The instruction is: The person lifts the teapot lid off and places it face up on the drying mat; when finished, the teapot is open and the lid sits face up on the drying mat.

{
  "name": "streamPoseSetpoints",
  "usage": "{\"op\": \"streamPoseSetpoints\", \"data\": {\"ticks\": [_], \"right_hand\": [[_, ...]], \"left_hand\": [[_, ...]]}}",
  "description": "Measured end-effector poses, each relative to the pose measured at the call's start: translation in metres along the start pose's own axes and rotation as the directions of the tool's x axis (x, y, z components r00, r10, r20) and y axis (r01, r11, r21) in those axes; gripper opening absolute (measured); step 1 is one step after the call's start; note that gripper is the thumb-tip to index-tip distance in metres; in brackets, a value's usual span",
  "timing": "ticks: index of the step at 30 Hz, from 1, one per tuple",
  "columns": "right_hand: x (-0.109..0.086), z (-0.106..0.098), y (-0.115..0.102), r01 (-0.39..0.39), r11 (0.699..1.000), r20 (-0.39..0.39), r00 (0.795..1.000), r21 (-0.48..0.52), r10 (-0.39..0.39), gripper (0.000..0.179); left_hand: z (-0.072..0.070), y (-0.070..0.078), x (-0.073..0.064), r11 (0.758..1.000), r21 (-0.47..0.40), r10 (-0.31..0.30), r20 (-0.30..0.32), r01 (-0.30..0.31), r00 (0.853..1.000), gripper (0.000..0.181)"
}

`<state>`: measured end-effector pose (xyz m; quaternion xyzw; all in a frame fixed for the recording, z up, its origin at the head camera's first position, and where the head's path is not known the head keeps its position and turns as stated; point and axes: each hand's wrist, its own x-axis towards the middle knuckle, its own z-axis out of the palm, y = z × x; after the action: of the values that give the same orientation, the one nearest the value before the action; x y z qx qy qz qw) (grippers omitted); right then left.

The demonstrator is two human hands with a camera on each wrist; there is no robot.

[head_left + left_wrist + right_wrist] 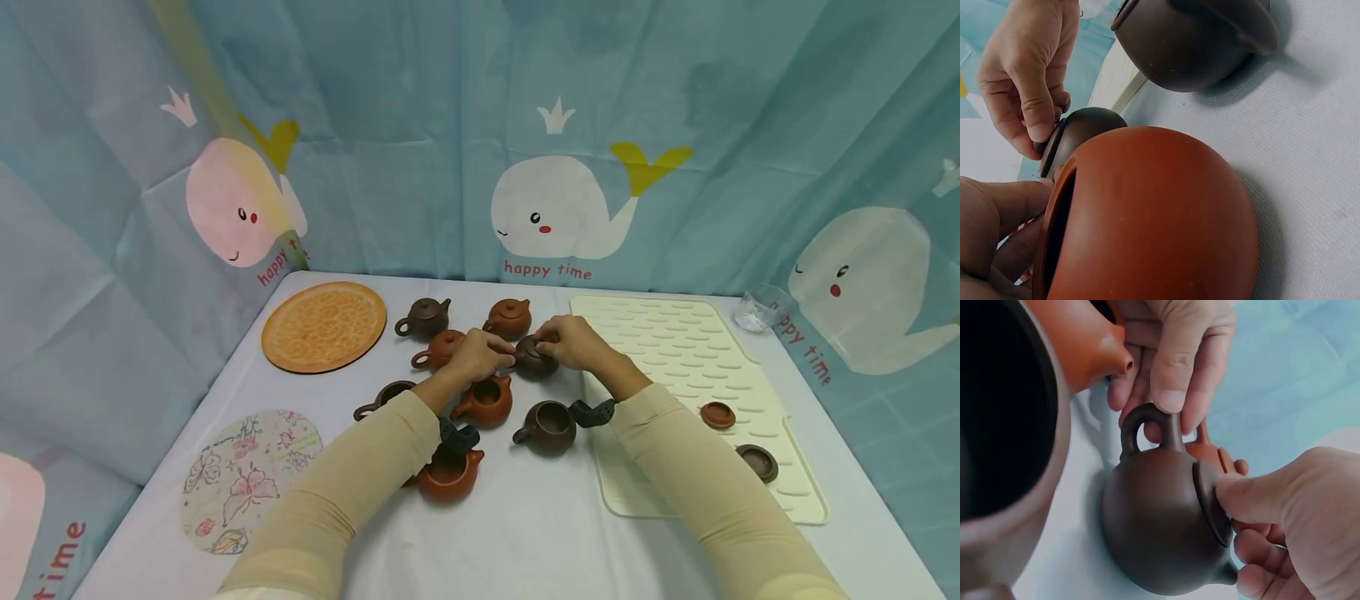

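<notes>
A dark brown clay teapot (536, 365) stands in the back row, with its lid (1211, 503) seated on top. My left hand (480, 355) pinches its looped handle (1141, 415) between thumb and fingers. From the other side, my right hand (576, 343) grips the lid by its knob, which the fingers mostly cover in the right wrist view. An open reddish teapot (1154, 212) is close below my left hand. Nearer my right wrist is an open dark teapot (551, 432).
Three lidded teapots, brown (424, 320), red (512, 319) and red (442, 346), stand behind. More open pots include a red one (448, 479). Two loose lids, red (717, 415) and brown (757, 462), lie on a cream mat (645, 333). A glass bowl (756, 312) stands back right.
</notes>
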<state>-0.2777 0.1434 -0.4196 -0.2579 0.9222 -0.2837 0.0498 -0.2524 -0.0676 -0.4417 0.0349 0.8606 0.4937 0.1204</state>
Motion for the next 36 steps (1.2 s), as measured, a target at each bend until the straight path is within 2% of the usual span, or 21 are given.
{"op": "streamPoseSetpoints", "data": {"ticks": [5,8,11,15,18,20,24,26,30,32,36], "right_hand": [[-0.002,0.000,0.004,0.007,1.000,-0.058,0.998,0.028,-0.006,0.012],[-0.004,-0.001,0.005,0.011,0.996,-0.117,0.993,0.091,0.000,0.012],[-0.007,-0.003,0.005,-0.002,0.985,-0.142,0.989,0.170,0.027,0.013],[-0.011,-0.004,0.007,-0.059,0.950,-0.127,0.987,0.306,0.103,0.016],[-0.013,-0.003,0.009,-0.091,0.897,-0.102,0.984,0.434,0.149,0.019],[-0.014,-0.003,0.010,-0.107,0.838,-0.082,0.981,0.536,0.178,0.020],[-0.017,-0.004,0.008,-0.106,0.681,-0.045,0.979,0.725,0.201,0.020],[-0.019,-0.005,0.006,-0.091,0.583,-0.032,0.980,0.808,0.197,0.016],[-0.021,-0.008,0.001,-0.048,0.405,-0.018,0.987,0.913,0.158,0.004],[-0.023,-0.010,-0.001,-0.042,0.322,-0.005,0.990,0.946,0.144,0.012],[-0.025,-0.010,0.000,-0.032,0.209,0.010,0.994,0.977,0.108,0.037]], "left_hand": [[0.000,0.001,-0.001,1.000,0.023,0.002,-0.002,-0.002,1.000,0.013],[-0.001,0.002,-0.002,1.000,0.024,-0.002,-0.008,0.002,1.000,0.012],[-0.001,0.003,-0.002,1.000,0.018,-0.010,-0.010,0.010,1.000,0.012],[-0.001,0.003,-0.002,1.000,0.012,-0.014,-0.007,0.015,1.000,0.011],[-0.001,0.002,-0.002,1.000,0.010,-0.010,-0.007,0.010,1.000,0.011],[0.000,0.001,-0.002,1.000,0.011,-0.004,-0.007,0.004,1.000,0.012],[0.000,0.001,-0.002,1.000,0.011,-0.001,-0.006,0.002,1.000,0.011],[0.000,0.001,-0.002,1.000,0.010,-0.002,-0.005,0.002,1.000,0.011],[0.000,0.002,-0.002,1.000,0.008,0.000,-0.006,0.000,1.000,0.011],[0.000,0.002,-0.002,1.000,0.014,0.000,-0.009,0.000,1.000,0.011],[0.000,0.002,-0.003,1.000,0.024,0.003,-0.014,-0.002,1.000,0.010]]}}
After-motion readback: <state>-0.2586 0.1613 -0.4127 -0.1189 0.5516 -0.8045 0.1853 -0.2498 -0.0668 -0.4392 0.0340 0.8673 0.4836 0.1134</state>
